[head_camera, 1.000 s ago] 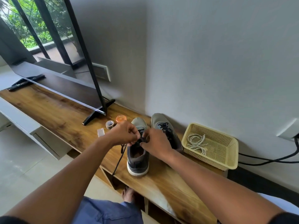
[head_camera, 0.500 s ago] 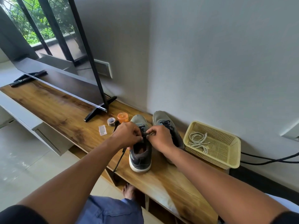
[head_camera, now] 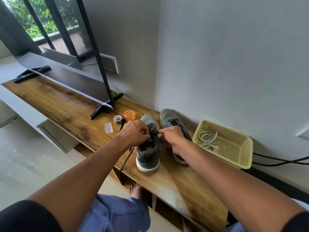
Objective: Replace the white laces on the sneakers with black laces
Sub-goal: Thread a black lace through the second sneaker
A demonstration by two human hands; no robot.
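Observation:
Two grey sneakers stand side by side on the wooden bench, toes toward the wall. The left sneaker [head_camera: 147, 154] is partly threaded with a black lace [head_camera: 126, 160], whose loose end hangs over the bench's front edge. My left hand [head_camera: 133, 133] and my right hand [head_camera: 172, 138] meet over its tongue, each pinching a part of the black lace. The right sneaker [head_camera: 170, 119] carries a black lace and is partly hidden behind my right hand. White laces [head_camera: 208, 140] lie coiled in the yellow basket.
The yellow basket [head_camera: 234, 148] sits at the right by the wall. An orange lidded jar [head_camera: 129, 115], a tape roll [head_camera: 117, 119] and a small clear box [head_camera: 108, 128] lie left of the shoes. A TV [head_camera: 66, 77] stands further left. Black cables [head_camera: 280, 160] run behind the basket.
Both hands have shifted slightly toward the toe end of the left sneaker and drawn a little apart, still pinching the black lace. The camera has tilted a bit.

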